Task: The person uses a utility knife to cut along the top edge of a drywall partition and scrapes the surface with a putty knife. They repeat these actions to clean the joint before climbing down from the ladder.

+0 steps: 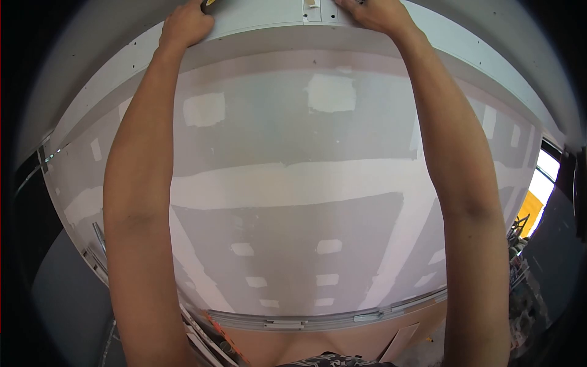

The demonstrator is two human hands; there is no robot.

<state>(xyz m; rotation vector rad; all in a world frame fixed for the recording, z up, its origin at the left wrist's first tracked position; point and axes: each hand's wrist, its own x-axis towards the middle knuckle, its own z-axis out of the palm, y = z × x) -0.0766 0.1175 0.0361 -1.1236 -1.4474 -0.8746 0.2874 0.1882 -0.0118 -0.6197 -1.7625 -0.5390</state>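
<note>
Both my arms are raised to a white plasterboard bulkhead (257, 17) at the top of the view. My left hand (187, 25) is closed near its face, around a black and yellow tool (209, 3) that is mostly cut off by the frame's top edge. My right hand (378, 14) is closed too, its fingertips at the upper edge of the frame; a small dark bit shows by them, too little to name. Between the hands, a vertical joint with dark screw heads has a small cream-coloured piece (312, 3) on it.
Below the bulkhead stands a plasterboard wall (275, 229) with pale patches and bands of joint compound. Metal channels (287, 323) run along its foot. Brown boards (400, 342) lie low down. Piled items (520, 269) stand by a bright opening at right.
</note>
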